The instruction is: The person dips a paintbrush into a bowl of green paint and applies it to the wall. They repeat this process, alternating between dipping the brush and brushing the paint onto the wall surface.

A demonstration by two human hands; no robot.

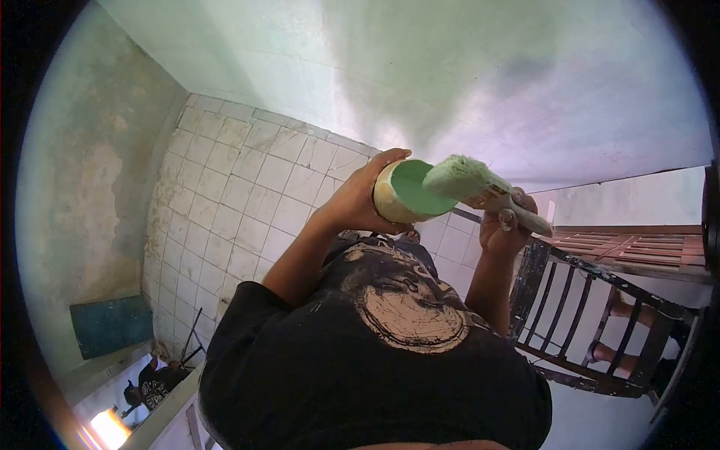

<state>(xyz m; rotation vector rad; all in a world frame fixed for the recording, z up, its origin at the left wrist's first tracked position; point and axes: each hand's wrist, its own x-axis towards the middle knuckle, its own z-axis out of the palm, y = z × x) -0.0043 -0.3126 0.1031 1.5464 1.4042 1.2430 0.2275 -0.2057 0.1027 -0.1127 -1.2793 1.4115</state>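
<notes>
My left hand (366, 196) is wrapped round a small round paint container (385, 196), its opening tilted toward the right. Light green paint (412, 185) shows inside it. In my right hand (507, 225) is a wide paintbrush (466, 180), gripped by its pale handle. Green paint coats the bristles, which overlap the container's rim in this view. Both hands are held out in front of my chest.
A pale green wall (450, 75) rises ahead, above a white tiled floor (232, 172). A dark slatted wooden frame (577, 315) stands at right, with another person's legs (634, 337) behind it. At lower left are a dark blue-green panel (112, 326) and a person in black (157, 382).
</notes>
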